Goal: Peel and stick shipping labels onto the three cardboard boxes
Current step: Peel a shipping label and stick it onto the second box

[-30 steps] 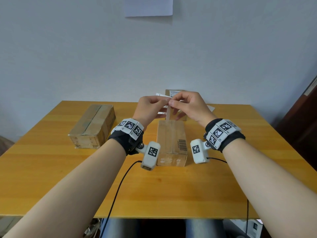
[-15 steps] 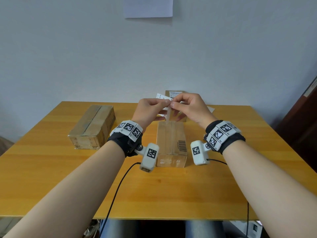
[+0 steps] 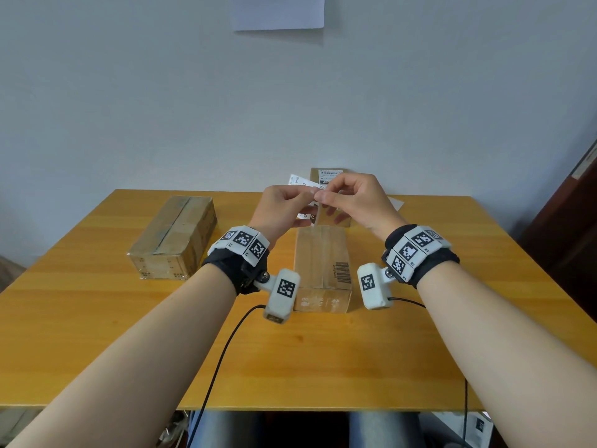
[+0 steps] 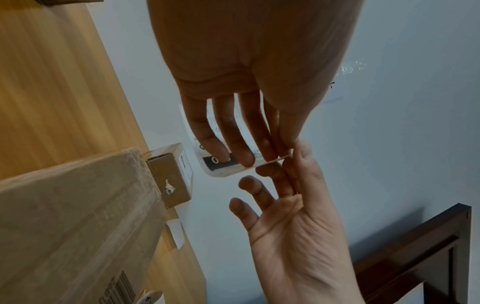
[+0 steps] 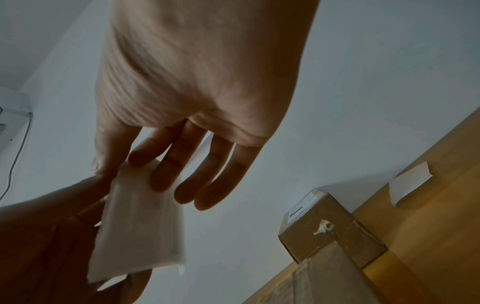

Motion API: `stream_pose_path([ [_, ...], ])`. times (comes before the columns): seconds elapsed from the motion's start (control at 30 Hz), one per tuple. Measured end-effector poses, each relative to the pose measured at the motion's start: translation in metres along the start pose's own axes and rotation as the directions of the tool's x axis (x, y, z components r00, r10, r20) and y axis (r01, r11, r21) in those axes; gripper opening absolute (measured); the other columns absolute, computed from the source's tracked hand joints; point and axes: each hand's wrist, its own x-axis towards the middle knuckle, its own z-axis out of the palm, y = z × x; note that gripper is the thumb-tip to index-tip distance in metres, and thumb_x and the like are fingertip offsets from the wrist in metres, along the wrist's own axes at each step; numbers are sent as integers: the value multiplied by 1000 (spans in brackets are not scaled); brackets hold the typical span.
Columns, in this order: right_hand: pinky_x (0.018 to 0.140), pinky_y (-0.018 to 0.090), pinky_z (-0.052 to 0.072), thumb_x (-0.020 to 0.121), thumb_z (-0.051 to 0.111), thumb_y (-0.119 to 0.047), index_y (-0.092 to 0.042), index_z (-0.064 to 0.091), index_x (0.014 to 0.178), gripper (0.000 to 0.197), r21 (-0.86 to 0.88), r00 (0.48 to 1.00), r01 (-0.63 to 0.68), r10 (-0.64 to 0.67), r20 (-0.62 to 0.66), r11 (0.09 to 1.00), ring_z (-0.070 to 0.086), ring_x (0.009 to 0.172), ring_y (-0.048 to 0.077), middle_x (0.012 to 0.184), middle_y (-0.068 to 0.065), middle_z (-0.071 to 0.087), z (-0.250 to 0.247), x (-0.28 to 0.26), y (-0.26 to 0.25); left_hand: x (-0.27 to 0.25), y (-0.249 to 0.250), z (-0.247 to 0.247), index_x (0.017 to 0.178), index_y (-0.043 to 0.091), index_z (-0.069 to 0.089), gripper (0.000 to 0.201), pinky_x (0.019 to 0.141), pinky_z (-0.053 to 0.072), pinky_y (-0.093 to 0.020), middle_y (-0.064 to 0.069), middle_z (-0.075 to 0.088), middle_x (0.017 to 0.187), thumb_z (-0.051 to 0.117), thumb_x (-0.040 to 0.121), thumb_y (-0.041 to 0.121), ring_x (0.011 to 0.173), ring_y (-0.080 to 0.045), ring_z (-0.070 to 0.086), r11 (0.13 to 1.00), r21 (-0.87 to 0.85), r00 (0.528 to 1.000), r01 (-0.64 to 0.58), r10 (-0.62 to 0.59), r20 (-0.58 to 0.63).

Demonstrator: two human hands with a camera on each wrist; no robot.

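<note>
Nearest the person, the long taped cardboard box (image 3: pixel 321 266) with a printed barcode on its side lies end-on on the wooden table (image 3: pixel 97 334), between the two forearms, its top bare of any label. Above its far end both hands meet in the air. The left hand (image 3: pixel 284 206) pinches the top corner of the shipping label (image 4: pixel 223 166) between thumb and forefinger, its other fingers spread loose behind the sheet. The right hand (image 3: pixel 353 202) pinches the same corner from the other side, remaining fingers fanned out. In the left wrist view the edge looks split into two thin layers, so the peel seems barely started.

The risk lies in that small pinch: pull at an angle and the label may tear or curl onto itself, adhesive sticking to fingertips. A slip would drop it sticky side down on the table.

To the left, well apart, sits a second taped box (image 3: pixel 174 237), unlabelled on top. Farthest, a small box (image 3: pixel 326 176) already carries a label, with a white scrap of backing paper (image 5: pixel 410 183) beside it
</note>
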Motion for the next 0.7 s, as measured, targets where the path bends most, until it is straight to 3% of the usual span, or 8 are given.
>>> stream_pose_path([
  [0.13,66,45,63,89,83,-25,-11,74,86,17,-12,1000,6,-6,8,1000,75,81,35,90,17,76,0,0,1,1,-1,0,102,10,79,20,82,63,-40,-11,78,99,66,98,24,91,-22,75,1000,3,1000,2,-2,-6],
  [0.37,66,46,62,95,76,-17,-14,73,87,9,-9,1000,11,-11,21,1000,73,74,25,85,7,75,-2,1,1,1,-1,1,103,8,79,22,83,63,-41,-9,79,98,65,99,25,89,-21,75,1000,-21,1000,7,-8,-7],
  [0.5,64,45,62,91,81,-22,-14,72,84,14,-16,1000,12,-12,12,1000,74,73,25,84,9,75,0,0,0,2,0,2,104,8,78,26,80,63,-39,-12,78,99,63,101,28,85,-19,73,1000,-23,1000,8,-9,-10],
  [0.7,65,45,62,92,80,-17,-14,70,84,12,-19,1000,14,-14,23,1000,73,73,26,84,7,73,-2,0,0,2,0,2,104,9,79,27,80,63,-39,-8,79,96,62,101,30,85,-18,75,1000,-26,1000,3,-3,-3],
])
